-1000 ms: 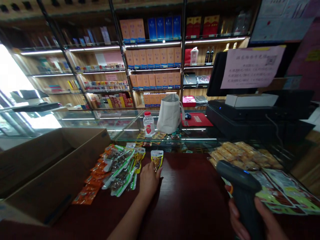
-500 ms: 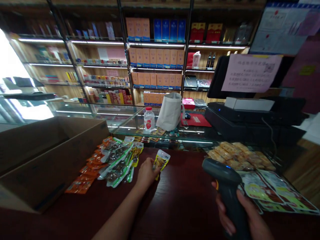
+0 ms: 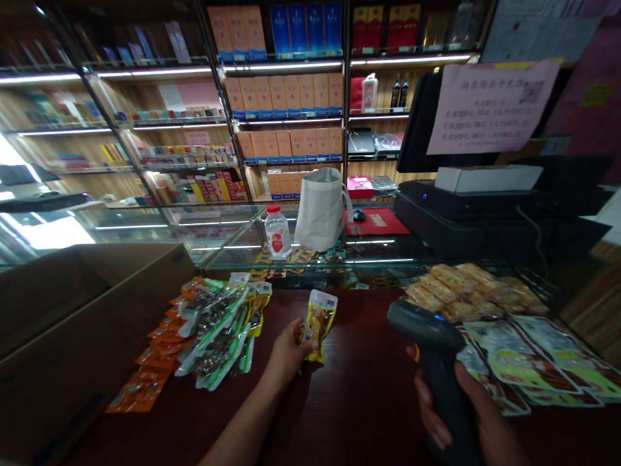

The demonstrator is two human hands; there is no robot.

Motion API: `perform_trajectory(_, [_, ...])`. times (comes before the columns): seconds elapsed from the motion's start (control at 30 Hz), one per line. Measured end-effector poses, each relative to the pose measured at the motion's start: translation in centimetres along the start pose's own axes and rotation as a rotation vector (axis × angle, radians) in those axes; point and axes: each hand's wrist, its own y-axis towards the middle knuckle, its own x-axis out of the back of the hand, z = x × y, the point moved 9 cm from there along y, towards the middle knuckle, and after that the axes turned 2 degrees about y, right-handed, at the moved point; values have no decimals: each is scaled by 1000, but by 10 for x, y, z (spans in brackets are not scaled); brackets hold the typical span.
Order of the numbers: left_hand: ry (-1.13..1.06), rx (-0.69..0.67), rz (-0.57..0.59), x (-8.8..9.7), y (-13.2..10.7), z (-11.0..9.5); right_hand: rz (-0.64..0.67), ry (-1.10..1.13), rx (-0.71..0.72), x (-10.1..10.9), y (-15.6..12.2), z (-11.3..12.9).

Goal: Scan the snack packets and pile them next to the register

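Note:
In the head view, my left hand (image 3: 287,349) pinches the left edge of a yellow-edged snack packet (image 3: 321,323) over the dark red counter (image 3: 349,388). The packet's pale top end points away from me. My right hand (image 3: 436,401) is wrapped around the handle of a black barcode scanner (image 3: 431,343), whose head points left toward the packet and shows a small blue light. Left of my left hand lie green-and-clear snack packets (image 3: 218,343), orange packets (image 3: 150,369) and another yellow-edged packet (image 3: 258,307).
An open cardboard box (image 3: 97,317) stands at the left. Wrapped pastries (image 3: 466,291) and flat green-white packs (image 3: 528,356) lie at the right. Behind are a red-capped bottle (image 3: 277,234), a white bag (image 3: 319,210), a red mat (image 3: 378,222) and a black monitor (image 3: 417,129).
My left hand has turned the packet so more of its front shows, and it sits slightly further right. The camera view has tipped down a little. The scanner stays in my right hand.

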Motion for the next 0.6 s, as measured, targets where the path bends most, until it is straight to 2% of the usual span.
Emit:
perform_trajectory(0.17, [77,40,156,-12,-6,-2,5,-84,-25,5,3,-12])
perform_trajectory(0.3, [113,-30,136,-19,-14,-14,-58,-129,44,12,-1,-7])
perform_trajectory(0.37, [116,-69,138,-23,-18,-21,-50,-167,77,14,-4,-3])
perform_trajectory(0.6, [-10,-135,296,-56,-29,-35,-160,-323,142,26,-19,6])
